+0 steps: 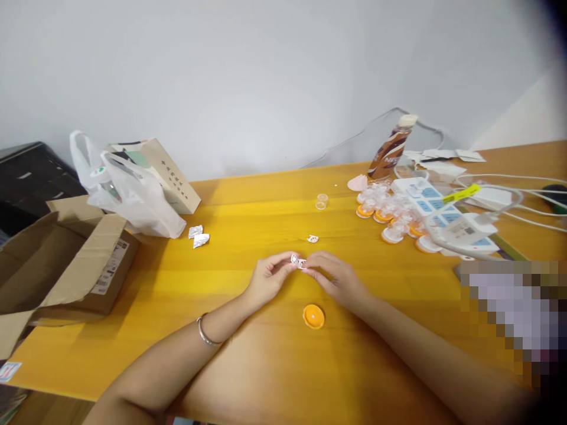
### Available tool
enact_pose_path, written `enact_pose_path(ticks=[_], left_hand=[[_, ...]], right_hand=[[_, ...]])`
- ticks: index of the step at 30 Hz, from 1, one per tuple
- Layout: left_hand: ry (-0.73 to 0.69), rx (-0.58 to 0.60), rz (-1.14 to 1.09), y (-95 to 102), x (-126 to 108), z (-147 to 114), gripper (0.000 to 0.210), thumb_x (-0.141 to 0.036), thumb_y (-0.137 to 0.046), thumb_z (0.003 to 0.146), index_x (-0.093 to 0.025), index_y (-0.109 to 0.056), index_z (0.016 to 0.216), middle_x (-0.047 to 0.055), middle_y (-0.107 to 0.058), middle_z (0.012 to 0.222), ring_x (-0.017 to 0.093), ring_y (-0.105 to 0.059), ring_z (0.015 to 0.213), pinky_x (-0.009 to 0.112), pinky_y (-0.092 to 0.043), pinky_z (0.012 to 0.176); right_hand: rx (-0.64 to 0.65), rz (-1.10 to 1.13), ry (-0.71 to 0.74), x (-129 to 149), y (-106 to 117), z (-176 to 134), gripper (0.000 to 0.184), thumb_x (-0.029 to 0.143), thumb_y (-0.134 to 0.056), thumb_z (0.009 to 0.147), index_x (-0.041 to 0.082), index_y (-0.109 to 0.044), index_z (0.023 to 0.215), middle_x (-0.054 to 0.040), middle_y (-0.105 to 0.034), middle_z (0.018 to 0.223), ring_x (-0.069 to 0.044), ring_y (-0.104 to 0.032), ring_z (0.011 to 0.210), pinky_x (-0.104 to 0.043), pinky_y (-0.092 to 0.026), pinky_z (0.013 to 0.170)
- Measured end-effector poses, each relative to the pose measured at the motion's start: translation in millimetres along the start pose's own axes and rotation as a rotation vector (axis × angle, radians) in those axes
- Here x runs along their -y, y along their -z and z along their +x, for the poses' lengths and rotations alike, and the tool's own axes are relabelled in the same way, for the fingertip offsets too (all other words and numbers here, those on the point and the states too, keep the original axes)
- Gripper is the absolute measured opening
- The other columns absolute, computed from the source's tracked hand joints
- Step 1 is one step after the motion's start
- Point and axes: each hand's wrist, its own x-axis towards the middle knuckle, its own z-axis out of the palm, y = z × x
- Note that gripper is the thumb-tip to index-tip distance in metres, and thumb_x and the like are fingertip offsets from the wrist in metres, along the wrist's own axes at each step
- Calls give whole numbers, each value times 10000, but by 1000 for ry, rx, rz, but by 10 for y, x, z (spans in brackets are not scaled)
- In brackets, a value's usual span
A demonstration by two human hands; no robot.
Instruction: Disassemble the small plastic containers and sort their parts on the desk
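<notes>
Over the middle of the table, my left hand pinches a small white plastic part between thumb and fingertips. My right hand meets it from the other side, its fingers closed on another small white plastic piece. The two pieces are close together; whether they are joined I cannot tell. Just beyond my hands lies a loose white openwork piece. Nearer to me, below my right hand, a round orange cap rests with a pale dot at its centre.
Clear small cups lie farther back. At right are several clear-and-orange containers, a brown drink bottle and a power strip with cables. Left stand foil packets, a white plastic bag and an open carton.
</notes>
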Motion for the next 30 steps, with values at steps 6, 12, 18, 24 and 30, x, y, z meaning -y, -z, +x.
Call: enact_pose_path(ticks=[6, 12, 18, 24, 30], left_hand=[[-39, 20, 52, 15, -18, -22, 249, -335, -574, 804, -146, -665, 937, 66, -687, 946, 182, -619, 892, 304, -480, 863], [-19, 24, 38, 5, -53, -31, 255, -358, -587, 793, -143, -672, 900, 55, -689, 884, 170, -624, 841, 279, -487, 829], [-21, -9, 39, -8, -76, -49, 265, -369, -594, 786, -143, -678, 894, 58, -692, 886, 174, -628, 832, 274, -490, 814], [-99, 23, 90, 2, -83, -71, 231, -332, -571, 808, -142, -674, 891, 54, -683, 865, 166, -619, 812, 267, -485, 802], [-100, 7, 87, 7, -106, -52, 195, -313, -603, 781, -142, -676, 842, 48, -685, 828, 156, -621, 777, 258, -487, 785]], right_hand=[[-10, -45, 25, 8, -7, -19, 111, 232, -490, 872, 253, -598, 867, -42, -633, 827, -178, -598, 801, -330, -498, 743], [-44, 37, -89, 71, -11, -19, 80, 245, -513, 854, 256, -590, 839, -22, -655, 805, -173, -615, 753, -323, -507, 724], [-52, -58, 59, 3, -11, -40, 167, 194, -450, 870, 261, -603, 877, -43, -643, 843, -182, -595, 791, -332, -503, 718], [-49, -135, 132, -10, -5, -55, 178, 151, -432, 867, 257, -571, 899, -42, -635, 826, -176, -587, 773, -320, -496, 704], [-47, -99, 59, 24, 14, -57, 94, 203, -463, 867, 242, -537, 823, -25, -621, 752, -169, -595, 708, -300, -497, 669]])
